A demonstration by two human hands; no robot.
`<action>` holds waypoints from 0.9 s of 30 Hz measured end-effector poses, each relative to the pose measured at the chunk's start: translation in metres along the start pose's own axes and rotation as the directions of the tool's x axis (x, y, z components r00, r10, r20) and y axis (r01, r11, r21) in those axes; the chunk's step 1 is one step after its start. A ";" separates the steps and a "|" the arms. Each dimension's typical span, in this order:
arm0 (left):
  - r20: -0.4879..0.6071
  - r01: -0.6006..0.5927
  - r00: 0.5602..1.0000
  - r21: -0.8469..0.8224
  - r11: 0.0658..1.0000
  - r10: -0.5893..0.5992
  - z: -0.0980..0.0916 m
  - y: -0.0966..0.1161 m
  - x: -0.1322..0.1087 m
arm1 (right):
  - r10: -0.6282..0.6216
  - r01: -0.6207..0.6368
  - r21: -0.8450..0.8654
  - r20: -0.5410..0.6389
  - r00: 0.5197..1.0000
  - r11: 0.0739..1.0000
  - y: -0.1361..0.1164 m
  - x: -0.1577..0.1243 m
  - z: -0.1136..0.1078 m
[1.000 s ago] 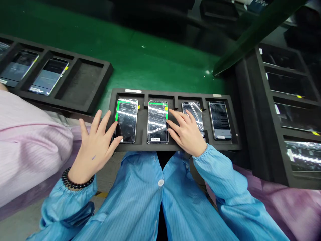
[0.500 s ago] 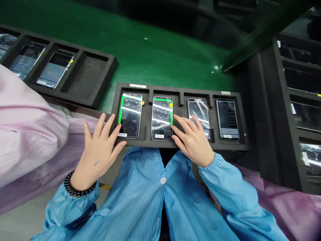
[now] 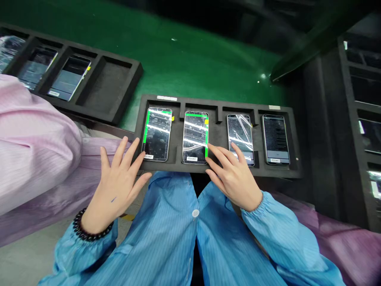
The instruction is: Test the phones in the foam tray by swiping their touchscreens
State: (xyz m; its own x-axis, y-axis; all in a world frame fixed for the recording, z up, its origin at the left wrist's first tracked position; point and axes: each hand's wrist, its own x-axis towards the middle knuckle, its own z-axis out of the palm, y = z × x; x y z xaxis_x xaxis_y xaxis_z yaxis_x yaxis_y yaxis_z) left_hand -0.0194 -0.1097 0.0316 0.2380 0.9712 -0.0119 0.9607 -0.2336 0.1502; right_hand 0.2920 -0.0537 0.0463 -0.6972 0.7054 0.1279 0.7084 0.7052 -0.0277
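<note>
Neither grip is clamped on anything. From the head camera I see my left hand open, fingers spread, its tips just beside the lower-left corner of the first phone. My right hand is open too, its fingertips at the lower-right edge of the second phone and by the third phone. These lie flat in a row with a fourth phone in a black foam tray on the green table. A second tray sits farther left, near a co-worker's pink sleeve.
</note>
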 end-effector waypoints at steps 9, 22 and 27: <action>-0.021 0.046 0.999 0.018 0.999 -0.046 0.007 -0.001 0.017 | 0.005 -0.005 0.023 0.001 1.000 1.000 0.002 -0.001 0.001; -0.012 -0.015 1.000 0.006 1.000 0.015 -0.009 0.004 -0.009 | -0.004 0.000 0.130 0.030 1.000 0.991 0.004 -0.003 -0.004; -0.017 -0.064 0.998 0.084 0.994 0.066 -0.012 0.002 -0.006 | -0.074 0.061 0.219 0.051 0.996 0.974 0.018 0.001 -0.004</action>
State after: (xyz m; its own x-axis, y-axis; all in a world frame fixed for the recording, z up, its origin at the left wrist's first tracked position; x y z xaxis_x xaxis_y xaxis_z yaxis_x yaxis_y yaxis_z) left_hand -0.0203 -0.1152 0.0439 0.2981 0.9544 0.0152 0.9520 -0.2985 0.0675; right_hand 0.3045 -0.0411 0.0497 -0.7521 0.6543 0.0789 0.6236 0.7452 -0.2363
